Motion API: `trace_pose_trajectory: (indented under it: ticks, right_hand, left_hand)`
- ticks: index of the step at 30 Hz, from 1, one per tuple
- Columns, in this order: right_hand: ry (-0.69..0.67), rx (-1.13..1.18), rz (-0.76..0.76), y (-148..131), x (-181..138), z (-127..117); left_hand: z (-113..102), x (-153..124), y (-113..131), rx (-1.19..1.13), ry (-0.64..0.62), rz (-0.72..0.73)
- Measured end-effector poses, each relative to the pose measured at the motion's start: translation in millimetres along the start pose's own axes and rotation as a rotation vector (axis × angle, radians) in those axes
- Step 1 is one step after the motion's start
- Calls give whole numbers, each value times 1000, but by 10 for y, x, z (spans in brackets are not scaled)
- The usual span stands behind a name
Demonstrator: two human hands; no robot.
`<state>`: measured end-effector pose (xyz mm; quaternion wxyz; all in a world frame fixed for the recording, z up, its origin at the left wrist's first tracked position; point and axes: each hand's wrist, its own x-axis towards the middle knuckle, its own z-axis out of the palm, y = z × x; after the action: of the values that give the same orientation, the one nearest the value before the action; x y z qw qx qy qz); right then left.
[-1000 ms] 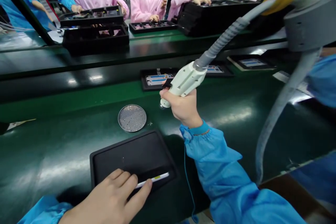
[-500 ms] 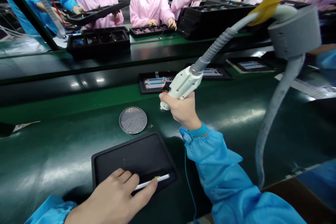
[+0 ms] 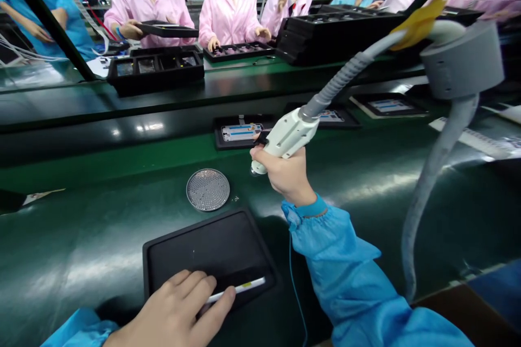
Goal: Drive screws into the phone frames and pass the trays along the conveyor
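Note:
My right hand [image 3: 287, 171] is wrapped round a white air gun [image 3: 291, 133] with a black trigger lever. Its nozzle points down and left above the bench, and a grey corrugated hose [image 3: 342, 78] runs from it up to the right. Below, my left hand [image 3: 179, 303] holds a thin white piece with a yellow mark [image 3: 248, 285], seen edge-on like a phone frame, between thumb and fingers. It is over the lower part of a black tray [image 3: 199, 244]; my hand hides its left end. A round metal dish with small holes [image 3: 208, 190] lies beyond the tray.
Tiny loose bits [image 3: 236, 198] lie beside the dish. Farther back are black holders with phone frames [image 3: 242, 133]. A grey cylinder [image 3: 462, 62] and thick hose [image 3: 431, 184] hang at right. Across the bench, people in pink work by stacked black trays [image 3: 325, 38].
My left thumb has drawn back slightly, and more of the yellow mark shows. My right hand keeps the air gun about where it was. Across the bench, a co-worker's tray has tilted level.

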<state>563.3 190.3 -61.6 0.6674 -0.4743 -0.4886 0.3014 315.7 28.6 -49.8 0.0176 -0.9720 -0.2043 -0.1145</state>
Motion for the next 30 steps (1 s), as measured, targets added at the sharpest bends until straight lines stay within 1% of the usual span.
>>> trace_pose_trajectory:
  ticks: [4, 8, 13, 20, 27, 30]
  right_hand:
    - [15, 16, 9, 9, 11, -8]
    - [0, 10, 6, 11, 10, -15]
    - [-17, -10, 3, -21, -9, -18]
    - [-10, -2, 9, -5, -4, -16]
    - [-41, -2, -3, 5, -10, -21]
    - [-34, -31, -14, 0, -12, -24]
  left_hand:
    - [-21, 32, -5, 12, 40, 16]
    - [-27, 85, 14, 15, 43, 38]
    - [9, 74, 20, 32, 52, 28]
    - [22, 81, 2, 2, 12, 32]
    - [18, 54, 1, -36, 73, -11]
    - [12, 66, -1, -48, 86, -15]
